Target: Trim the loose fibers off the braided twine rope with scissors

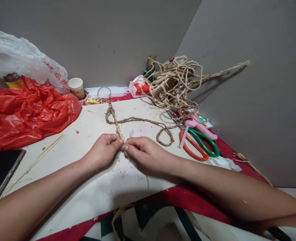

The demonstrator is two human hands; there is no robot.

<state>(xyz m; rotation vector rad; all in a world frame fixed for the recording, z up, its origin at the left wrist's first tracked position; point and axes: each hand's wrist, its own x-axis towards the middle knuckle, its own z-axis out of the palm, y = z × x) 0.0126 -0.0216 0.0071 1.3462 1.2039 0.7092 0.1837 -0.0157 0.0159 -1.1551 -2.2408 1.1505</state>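
A thin twisted straw rope (140, 118) runs across the white board, with a small loop at its far left and another loop at the right. Its near end comes down to my hands. My left hand (104, 149) pinches that end between thumb and forefinger. Right beside it, my right hand (146, 154) pinches the same end, the fingertips of both hands almost touching. The very tip of the rope is mostly hidden by my fingers. Small bits of straw lie on the board around my hands.
A big tangle of straw rope (173, 80) stands at the back right, above orange-and-green-handled scissors (194, 155) and a pink tool (201, 127). On the left are a red plastic bag (32, 113), a paper cup (76, 87), loose straw strands (39, 156) and a phone (2, 170).
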